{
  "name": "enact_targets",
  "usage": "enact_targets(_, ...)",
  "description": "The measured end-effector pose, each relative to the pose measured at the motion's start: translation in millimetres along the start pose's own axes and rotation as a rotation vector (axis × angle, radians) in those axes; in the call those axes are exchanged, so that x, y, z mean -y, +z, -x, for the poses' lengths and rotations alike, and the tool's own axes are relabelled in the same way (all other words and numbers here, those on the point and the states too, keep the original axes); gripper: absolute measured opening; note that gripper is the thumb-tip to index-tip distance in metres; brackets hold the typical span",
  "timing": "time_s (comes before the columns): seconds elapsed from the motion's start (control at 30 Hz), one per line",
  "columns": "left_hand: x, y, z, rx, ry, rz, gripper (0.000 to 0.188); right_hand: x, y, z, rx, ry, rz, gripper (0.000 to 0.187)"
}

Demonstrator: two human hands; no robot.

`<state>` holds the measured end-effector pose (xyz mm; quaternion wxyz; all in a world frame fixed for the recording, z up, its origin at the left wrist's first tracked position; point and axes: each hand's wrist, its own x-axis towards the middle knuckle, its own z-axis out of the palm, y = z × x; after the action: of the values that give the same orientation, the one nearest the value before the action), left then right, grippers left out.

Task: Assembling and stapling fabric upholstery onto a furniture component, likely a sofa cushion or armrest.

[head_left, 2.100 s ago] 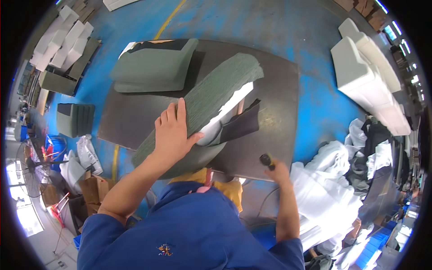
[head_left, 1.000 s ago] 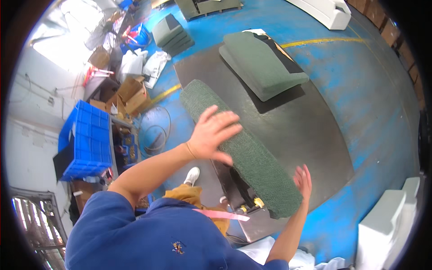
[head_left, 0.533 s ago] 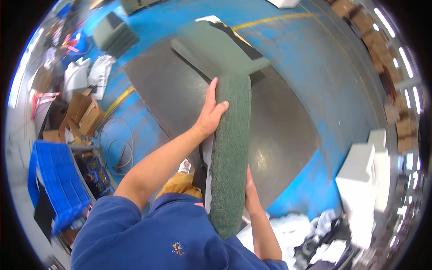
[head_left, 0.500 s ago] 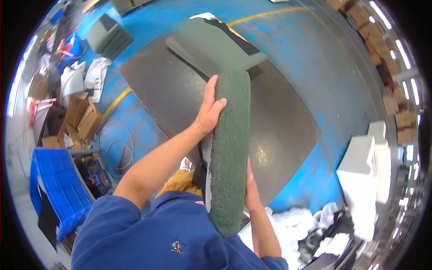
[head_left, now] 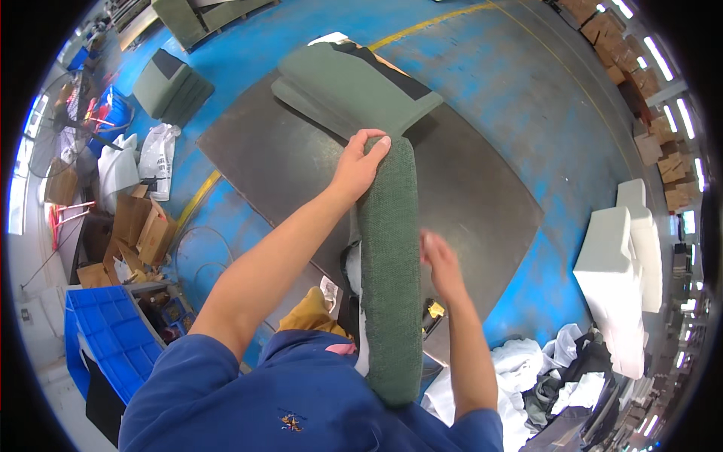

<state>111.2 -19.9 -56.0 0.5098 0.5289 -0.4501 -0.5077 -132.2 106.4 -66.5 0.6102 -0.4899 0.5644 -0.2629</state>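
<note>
A long green fabric-covered cushion or padded panel (head_left: 390,271) stands on its narrow edge in front of me, its near end against my shirt. White backing shows along its left side. My left hand (head_left: 360,167) is closed on its far end, with the thumb over the top corner. To the right of the panel, about halfway along, my right hand (head_left: 440,260) is raised apart from it. Its fingers look curled but are smeared by motion. Beyond the panel's far end, another green upholstered piece (head_left: 346,87) with a black underside lies on the dark table (head_left: 474,203).
A small yellow and black tool (head_left: 434,309) is at the table's near edge. Left are a blue plastic crate (head_left: 113,331), cardboard boxes (head_left: 154,230) and stacked green cushions (head_left: 172,87). On the right stand white foam blocks (head_left: 610,264), with white and black fabric scraps (head_left: 520,369) nearby.
My left hand has shifted to the panel's far end and now wraps over its corner. My right hand has come off the panel's right side and moved away to the right.
</note>
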Motion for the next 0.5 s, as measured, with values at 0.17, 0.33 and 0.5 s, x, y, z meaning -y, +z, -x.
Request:
enact_targets(0.17, 21.0, 17.2, -7.2, 0.034, 0.142, 0.057, 0.028, 65.4, -4.5, -130.9, -0.024, 0.033, -0.428, 0.057)
enact_targets(0.33, 25.1, 19.5, -7.6, -0.004, 0.149, 0.127, 0.023, 92.3, 13.8, -168.9, 0.045, -0.042, -0.38, 0.051)
enact_targets(0.5, 27.8, 1.3, -10.1, 0.021, 0.127, 0.285, 0.025, 119.7, 30.6, -142.9, 0.052, -0.304, -0.018, 0.049)
